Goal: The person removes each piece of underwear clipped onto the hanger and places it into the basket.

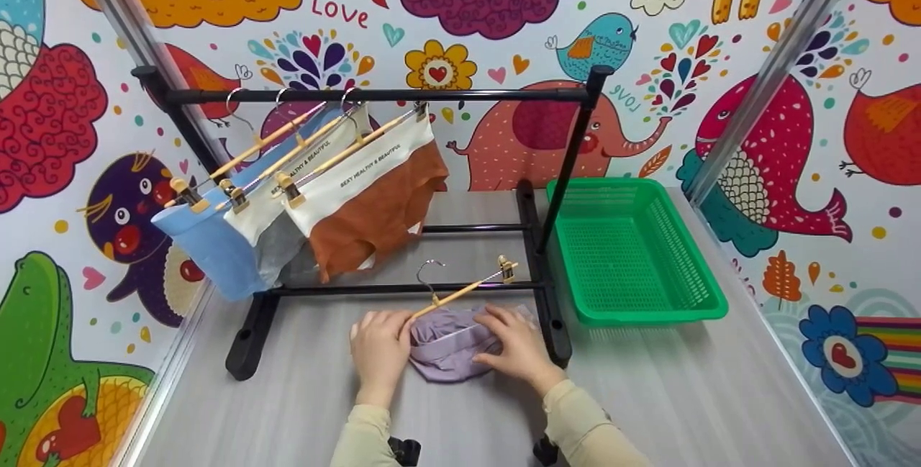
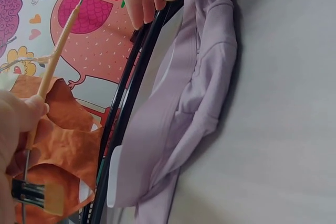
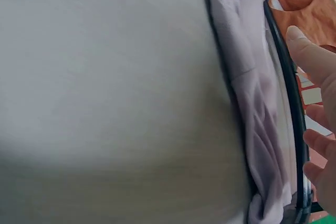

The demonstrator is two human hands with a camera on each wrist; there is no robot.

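Note:
A pair of light purple underpants (image 1: pixel 447 360) lies bunched on the table, its waistband edge showing long in the left wrist view. My left hand (image 1: pixel 380 348) grips the wooden bar of a clip hanger (image 1: pixel 466 290) near one end, thumb and fingers wrapped about it. One hanger clip (image 2: pixel 39 195) sits just below that hand; the other clip (image 1: pixel 506 268) is at the far end, and I see no cloth in either. Over the right side of the underpants hovers my right hand (image 1: pixel 516 345), its fingers spread and holding nothing in the right wrist view.
Behind my hands stands a black rack (image 1: pixel 381 95). On it hang brown-and-white underpants (image 1: pixel 381 208), a grey-and-white pair (image 1: pixel 277 247) and a blue pair (image 1: pixel 216 251), each clipped to a hanger. A green plastic basket (image 1: pixel 637 251) stands right of the rack.

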